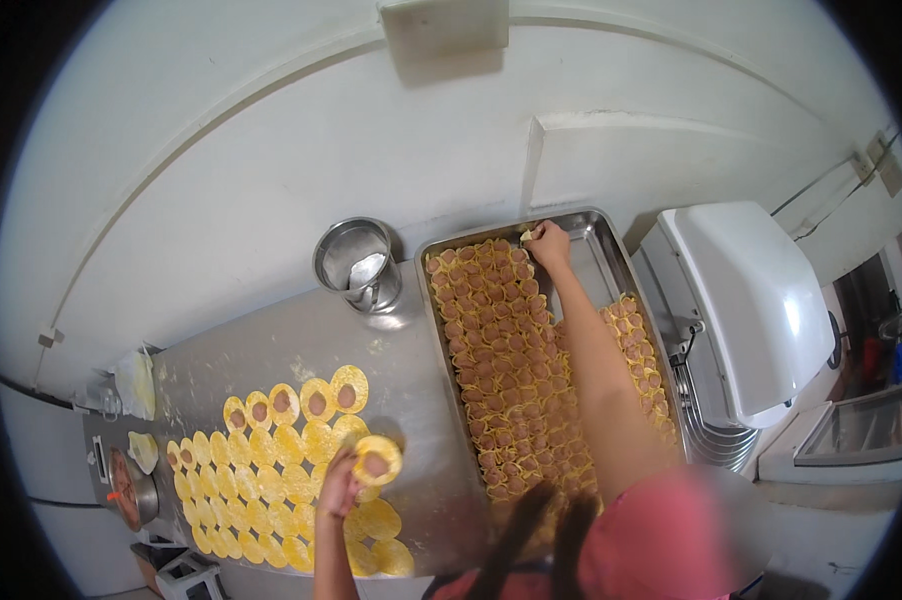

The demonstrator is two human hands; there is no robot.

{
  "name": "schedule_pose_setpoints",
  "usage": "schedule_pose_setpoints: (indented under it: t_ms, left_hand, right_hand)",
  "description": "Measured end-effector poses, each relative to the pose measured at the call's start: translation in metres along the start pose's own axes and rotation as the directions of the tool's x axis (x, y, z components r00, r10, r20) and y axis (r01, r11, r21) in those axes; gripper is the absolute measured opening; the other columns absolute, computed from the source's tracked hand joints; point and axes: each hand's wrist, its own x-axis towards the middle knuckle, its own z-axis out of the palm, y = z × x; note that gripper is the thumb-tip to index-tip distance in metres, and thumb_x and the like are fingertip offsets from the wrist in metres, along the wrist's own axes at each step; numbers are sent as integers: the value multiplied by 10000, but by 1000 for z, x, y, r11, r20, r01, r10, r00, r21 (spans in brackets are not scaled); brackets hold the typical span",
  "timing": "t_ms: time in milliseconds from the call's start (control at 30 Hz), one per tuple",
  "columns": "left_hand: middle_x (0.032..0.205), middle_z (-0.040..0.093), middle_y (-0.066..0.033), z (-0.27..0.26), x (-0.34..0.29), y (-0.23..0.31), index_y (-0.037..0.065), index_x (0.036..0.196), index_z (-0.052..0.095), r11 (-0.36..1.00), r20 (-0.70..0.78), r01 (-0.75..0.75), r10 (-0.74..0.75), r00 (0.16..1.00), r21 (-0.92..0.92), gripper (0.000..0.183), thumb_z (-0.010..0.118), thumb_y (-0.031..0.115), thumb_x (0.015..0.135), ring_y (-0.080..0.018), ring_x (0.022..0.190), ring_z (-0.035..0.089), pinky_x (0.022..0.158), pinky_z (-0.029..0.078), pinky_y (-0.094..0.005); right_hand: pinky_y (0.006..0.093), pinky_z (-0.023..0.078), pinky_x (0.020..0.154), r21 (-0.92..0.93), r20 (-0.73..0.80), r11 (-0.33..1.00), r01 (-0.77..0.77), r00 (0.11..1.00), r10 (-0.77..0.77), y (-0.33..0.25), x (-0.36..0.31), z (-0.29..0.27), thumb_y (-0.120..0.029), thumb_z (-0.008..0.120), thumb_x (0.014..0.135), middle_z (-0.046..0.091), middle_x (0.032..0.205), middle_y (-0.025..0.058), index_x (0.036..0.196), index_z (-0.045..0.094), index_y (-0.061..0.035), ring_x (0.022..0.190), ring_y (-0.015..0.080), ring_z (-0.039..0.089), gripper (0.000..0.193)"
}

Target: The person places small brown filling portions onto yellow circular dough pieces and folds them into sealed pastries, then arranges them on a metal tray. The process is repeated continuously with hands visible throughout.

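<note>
My left hand (339, 487) is closed on a round yellow dumpling wrapper (381, 458) with a lump of pinkish filling on it, held above the table. Below it, rows of flat yellow wrappers (271, 482) lie side by side; those along the far edge and at the left end carry filling. At the far edge of a large metal tray (589, 262), my right hand (552, 246) pinches a small dumpling (527, 236), mostly covered by the fingers. Tight rows of open-topped dumplings (501, 365) fill much of the tray, and my right forearm hides some of them.
A metal pot (343, 248) with something white inside stands by the wall, left of the tray. At the far left is a bowl of pinkish filling (126, 490). A bulky white lidded appliance (746, 310) stands right of the tray. Stools (189, 578) are at lower left.
</note>
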Motion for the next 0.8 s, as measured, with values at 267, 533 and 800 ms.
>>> schedule_pose_setpoints:
  t_ms: [267, 533, 800]
  left_hand:
    - [937, 600, -164, 113, 44, 71, 55, 1031, 553, -51, 135, -125, 459, 878, 991, 229, 534, 136, 818, -341, 686, 600, 627, 488, -436]
    - [1112, 544, -134, 311, 176, 131, 156, 1112, 555, -298, 543, -458, 364, 757, 838, 307, 484, 192, 816, -310, 988, 573, 809, 476, -423]
    - [1097, 588, -124, 343, 244, 103, 203, 1164, 564, -389, 511, -407, 215, 832, 826, 346, 410, 241, 857, -311, 1011, 570, 830, 471, -434]
  right_hand:
    - [431, 467, 715, -116, -25, 974, 193, 980, -197, 24, 2, -1, -124, 670, 630, 616, 803, 171, 834, 602, -38, 810, 358, 585, 232]
    - [438, 466, 718, -30, -42, 971, 237, 970, -239, 20, -8, -4, -119, 653, 660, 607, 842, 181, 866, 612, -51, 820, 369, 576, 221]
    - [453, 453, 715, 84, -72, 956, 282, 958, -276, 23, -14, -2, -112, 613, 710, 585, 849, 174, 850, 606, -54, 829, 380, 554, 152]
